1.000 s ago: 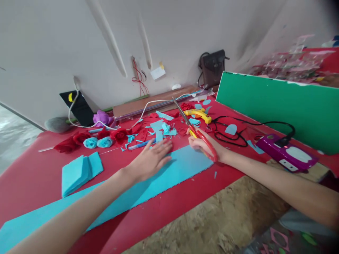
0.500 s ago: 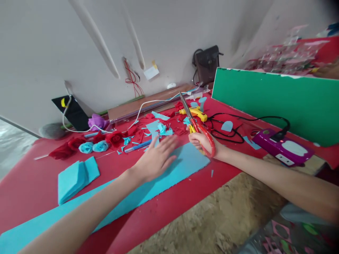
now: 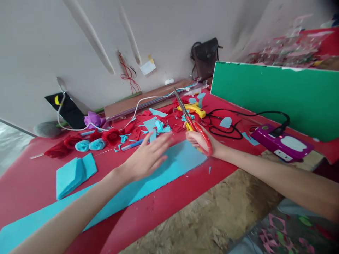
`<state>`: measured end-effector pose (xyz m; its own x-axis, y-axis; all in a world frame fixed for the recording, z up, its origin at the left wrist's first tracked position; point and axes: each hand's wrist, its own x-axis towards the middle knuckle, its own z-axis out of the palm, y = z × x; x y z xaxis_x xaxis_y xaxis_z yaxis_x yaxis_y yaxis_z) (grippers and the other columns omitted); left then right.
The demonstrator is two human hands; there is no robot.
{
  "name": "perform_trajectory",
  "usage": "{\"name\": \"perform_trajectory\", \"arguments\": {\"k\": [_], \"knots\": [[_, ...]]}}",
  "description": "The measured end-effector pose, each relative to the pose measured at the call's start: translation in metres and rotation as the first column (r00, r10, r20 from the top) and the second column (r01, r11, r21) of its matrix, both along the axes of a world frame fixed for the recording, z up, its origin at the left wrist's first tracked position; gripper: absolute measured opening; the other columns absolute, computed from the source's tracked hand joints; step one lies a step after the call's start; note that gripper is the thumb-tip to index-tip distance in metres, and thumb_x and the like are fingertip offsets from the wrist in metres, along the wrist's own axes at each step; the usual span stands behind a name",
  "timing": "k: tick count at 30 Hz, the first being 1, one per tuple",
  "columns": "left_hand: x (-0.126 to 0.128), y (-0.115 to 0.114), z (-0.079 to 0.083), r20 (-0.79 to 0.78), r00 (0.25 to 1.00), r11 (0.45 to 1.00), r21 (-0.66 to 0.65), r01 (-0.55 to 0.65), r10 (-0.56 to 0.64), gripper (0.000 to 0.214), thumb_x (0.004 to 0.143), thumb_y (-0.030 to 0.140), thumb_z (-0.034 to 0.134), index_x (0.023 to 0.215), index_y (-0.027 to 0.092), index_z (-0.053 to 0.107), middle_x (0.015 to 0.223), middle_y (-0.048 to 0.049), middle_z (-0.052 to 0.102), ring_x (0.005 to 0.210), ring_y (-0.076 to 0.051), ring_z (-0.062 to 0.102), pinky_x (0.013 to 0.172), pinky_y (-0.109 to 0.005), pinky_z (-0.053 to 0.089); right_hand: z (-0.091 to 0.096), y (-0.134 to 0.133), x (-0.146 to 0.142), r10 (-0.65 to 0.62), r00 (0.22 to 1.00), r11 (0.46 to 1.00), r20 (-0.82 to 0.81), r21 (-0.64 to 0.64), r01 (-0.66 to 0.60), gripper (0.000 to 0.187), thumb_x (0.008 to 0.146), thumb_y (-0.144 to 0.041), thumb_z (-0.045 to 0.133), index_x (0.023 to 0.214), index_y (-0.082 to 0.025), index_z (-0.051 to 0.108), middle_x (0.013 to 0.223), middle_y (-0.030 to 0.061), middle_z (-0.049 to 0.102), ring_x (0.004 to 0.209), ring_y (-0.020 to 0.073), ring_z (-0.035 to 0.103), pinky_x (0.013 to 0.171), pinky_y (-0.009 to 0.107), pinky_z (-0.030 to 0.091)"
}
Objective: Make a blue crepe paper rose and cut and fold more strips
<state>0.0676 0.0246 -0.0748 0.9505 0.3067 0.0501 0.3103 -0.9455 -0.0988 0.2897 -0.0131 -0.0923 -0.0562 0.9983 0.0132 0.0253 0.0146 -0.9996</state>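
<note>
A long strip of light blue crepe paper (image 3: 182, 158) lies slantwise across the red table cover. Over its middle is my left hand (image 3: 147, 157), fingers stretched out and a little blurred; whether it touches the paper I cannot tell. My right hand (image 3: 200, 141) grips red-and-yellow-handled scissors (image 3: 182, 104) by the handles, above the strip's right end. Their blades point up and away from me and look closed. Left of the strip sits a folded stack of blue crepe paper (image 3: 70, 178). Blue and red paper scraps (image 3: 150, 123) are scattered beyond my hands.
Red paper roses (image 3: 111, 137), blue ones (image 3: 96, 144) and a purple one (image 3: 94, 119) lie at the left. A yellow glue gun (image 3: 194, 109) has a black cable running to a purple power strip (image 3: 282, 143). A green board (image 3: 272, 95) stands at the right, a dark bag (image 3: 206, 60) behind.
The view has shifted slightly, so the whole scene sits a bit further left and up. My left hand has moved slightly left over the strip. The scissors stay in my right hand.
</note>
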Motion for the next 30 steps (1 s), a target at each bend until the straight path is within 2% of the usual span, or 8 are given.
{"name": "perform_trajectory", "arguments": {"k": [3,8,12,16,19,22,26,30], "knots": [[-0.001,-0.003,-0.004,-0.042,0.992,0.991,-0.056,0.120,-0.122,0.045,0.096,0.033,0.022,0.140,0.023,0.025,0.148,-0.0051,0.023,0.136,-0.019,0.023,0.112,-0.048,0.000,-0.002,0.000,0.000,-0.019,0.999,1.000,-0.040,0.014,0.020,0.019,0.068,-0.026,0.046,0.078,-0.023,0.030,0.051,-0.0093,0.024,0.040,0.0058,0.022,0.037,0.020,0.017],[-0.012,-0.005,-0.002,0.130,0.978,0.985,0.030,-0.170,0.165,0.039,0.095,0.024,0.027,0.128,0.012,0.043,0.135,-0.0142,0.045,0.126,-0.026,0.039,0.107,-0.053,0.018,-0.005,0.003,0.000,-0.021,0.996,1.000,-0.082,0.010,0.022,0.020,0.066,-0.025,0.045,0.077,-0.023,0.029,0.050,-0.0100,0.026,0.039,0.0058,0.022,0.037,0.020,0.015],[-0.035,-0.021,0.011,0.205,0.966,0.985,-0.105,-0.139,0.158,0.027,0.093,0.025,0.038,0.110,0.016,0.056,0.113,-0.0101,0.058,0.104,-0.021,0.054,0.093,-0.040,0.042,-0.003,0.001,-0.001,-0.022,0.995,1.000,-0.100,-0.002,0.022,0.021,0.068,-0.024,0.048,0.075,-0.023,0.029,0.048,-0.0101,0.027,0.038,0.0057,0.023,0.038,0.020,0.014],[-0.064,-0.046,0.018,0.123,0.976,0.954,-0.262,-0.144,0.181,0.029,0.086,0.036,0.051,0.111,0.021,0.055,0.115,-0.0067,0.057,0.103,-0.020,0.055,0.088,-0.034,0.047,0.001,0.000,-0.002,-0.007,0.994,1.000,-0.109,-0.014,0.005,0.021,0.069,-0.023,0.050,0.072,-0.022,0.030,0.046,-0.0099,0.029,0.037,0.0050,0.023,0.037,0.021,0.014],[-0.078,-0.058,0.016,0.060,0.971,0.935,-0.289,-0.207,0.233,0.035,0.083,0.037,0.055,0.115,0.022,0.053,0.120,-0.0069,0.055,0.107,-0.021,0.055,0.089,-0.034,0.049,0.004,0.001,0.000,0.006,0.994,1.000,-0.114,-0.027,-0.009,0.021,0.069,-0.024,0.052,0.069,-0.021,0.031,0.045,-0.0090,0.032,0.036,0.0044,0.024,0.037,0.021,0.014],[-0.086,-0.062,0.015,0.085,0.967,0.945,-0.250,-0.213,0.241,0.029,0.086,0.031,0.050,0.112,0.020,0.055,0.115,-0.0079,0.058,0.103,-0.020,0.058,0.086,-0.032,0.051,0.007,0.004,0.003,-0.004,0.993,0.999,-0.115,-0.043,-0.001,0.017,0.070,-0.025,0.051,0.072,-0.021,0.035,0.044,-0.0089,0.034,0.034,0.0045,0.024,0.036,0.021,0.014],[-0.089,-0.063,0.020,0.140,0.988,0.993,-0.106,-0.057,0.071,0.025,0.089,0.017,0.040,0.101,0.016,0.062,0.106,-0.0074,0.065,0.095,-0.018,0.063,0.078,-0.028,0.054,0.010,0.006,0.004,-0.013,0.994,0.998,-0.111,-0.066,0.006,0.014,0.072,-0.025,0.047,0.083,-0.021,0.038,0.042,-0.0097,0.034,0.032,0.0049,0.022,0.035,0.021,0.012],[-0.088,-0.064,0.023,0.164,0.985,0.997,0.068,0.045,-0.056,0.027,0.090,0.014,0.036,0.090,0.012,0.063,0.094,-0.0077,0.070,0.082,-0.016,0.067,0.070,-0.026,0.056,0.012,0.008,0.010,0.011,0.998,0.997,-0.068,-0.078,-0.017,0.015,0.073,-0.026,0.047,0.085,-0.021,0.040,0.044,-0.0082,0.039,0.033,0.0044,0.024,0.035,0.021,0.013]]}}
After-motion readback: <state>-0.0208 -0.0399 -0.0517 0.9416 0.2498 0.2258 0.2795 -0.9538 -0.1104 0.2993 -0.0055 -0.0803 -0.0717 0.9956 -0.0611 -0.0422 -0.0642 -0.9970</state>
